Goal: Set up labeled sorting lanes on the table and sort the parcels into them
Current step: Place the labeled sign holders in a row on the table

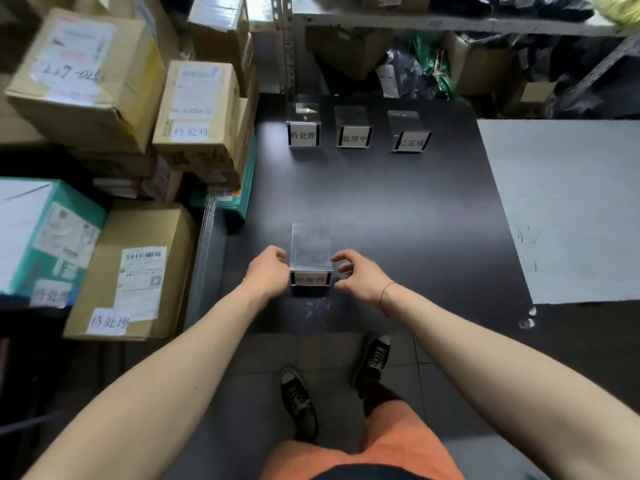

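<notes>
Near sign holder: a clear acrylic sign holder (310, 258) is stood at the near edge of the dark surface (398, 209); its label strip is blurred and cannot be read.
Left hand: the left hand (266, 271) is curled against the holder's left side, its fingers (278, 253) pinched on the upper left corner.
Right hand: the right hand (360, 277) is curled at the holder's right side; whether its fingers (341, 259) are touching the acrylic cannot be told. A red thread (386, 292) is worn at the wrist.
Far row: three more labeled holders are set along the far edge, well apart from the near one: left holder (304, 128), middle holder (353, 129), right holder (409, 133).
Lane between: the stretch of surface from the near holder to the far row is seen as bare dark top.
Parcels: stacked cardboard boxes (194, 109) and a teal-and-white box (41, 233) are piled left of the surface, several marked with handwritten white slips; a teal box (242, 199) is pressed against the surface's left edge.
Right side: a grey sheet (568, 209) is laid over the right part of the surface.
Behind: a metal shelf (450, 24) with dark bags and boxes is seen beyond the far row.
</notes>
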`<control>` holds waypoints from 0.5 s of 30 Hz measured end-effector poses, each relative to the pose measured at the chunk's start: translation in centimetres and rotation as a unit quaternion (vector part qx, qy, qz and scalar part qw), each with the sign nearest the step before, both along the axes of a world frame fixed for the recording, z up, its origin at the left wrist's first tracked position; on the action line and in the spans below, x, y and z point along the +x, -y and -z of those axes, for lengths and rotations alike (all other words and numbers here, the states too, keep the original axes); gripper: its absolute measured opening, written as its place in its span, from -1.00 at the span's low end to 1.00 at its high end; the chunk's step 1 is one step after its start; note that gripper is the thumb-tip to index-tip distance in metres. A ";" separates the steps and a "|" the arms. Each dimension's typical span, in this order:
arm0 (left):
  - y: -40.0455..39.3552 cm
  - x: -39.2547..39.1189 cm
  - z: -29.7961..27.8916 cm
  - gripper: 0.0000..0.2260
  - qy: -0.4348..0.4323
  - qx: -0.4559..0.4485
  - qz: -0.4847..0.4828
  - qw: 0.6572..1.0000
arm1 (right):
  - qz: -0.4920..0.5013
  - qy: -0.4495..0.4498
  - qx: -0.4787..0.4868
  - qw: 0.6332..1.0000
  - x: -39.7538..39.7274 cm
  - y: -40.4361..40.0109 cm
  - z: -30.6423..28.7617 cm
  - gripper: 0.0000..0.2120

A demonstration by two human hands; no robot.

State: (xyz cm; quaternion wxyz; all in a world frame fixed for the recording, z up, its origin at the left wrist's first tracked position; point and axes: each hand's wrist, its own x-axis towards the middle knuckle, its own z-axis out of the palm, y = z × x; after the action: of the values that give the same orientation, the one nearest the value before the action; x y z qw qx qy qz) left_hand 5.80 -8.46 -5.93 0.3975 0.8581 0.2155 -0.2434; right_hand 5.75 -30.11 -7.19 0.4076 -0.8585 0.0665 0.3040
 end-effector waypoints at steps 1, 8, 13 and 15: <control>-0.2 -0.9 0.7 -0.54 -0.015 -0.013 0.008 1.000 | -0.004 -0.001 -0.005 1.000 -0.7 -0.6 0.4 -0.51; -0.7 -3.3 1.7 -0.70 0.066 -0.085 0.002 0.994 | 0.099 0.051 0.019 0.994 -1.6 -2.6 1.0 -0.76; -1.1 -2.6 -0.2 -0.81 0.142 -0.115 -0.043 0.982 | 0.130 0.079 0.124 0.981 -0.8 -1.6 -1.5 -0.79; -0.9 -2.3 -1.2 -0.82 0.154 -0.116 -0.044 0.980 | 0.134 0.097 0.140 0.976 -0.7 -1.1 -2.3 -0.80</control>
State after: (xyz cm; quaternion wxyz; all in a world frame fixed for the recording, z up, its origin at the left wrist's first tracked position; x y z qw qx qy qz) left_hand 3.51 -7.55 -4.72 0.5329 0.8232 0.1597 -0.1136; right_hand 5.06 -29.06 -4.86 0.5651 -0.8017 0.0979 0.1686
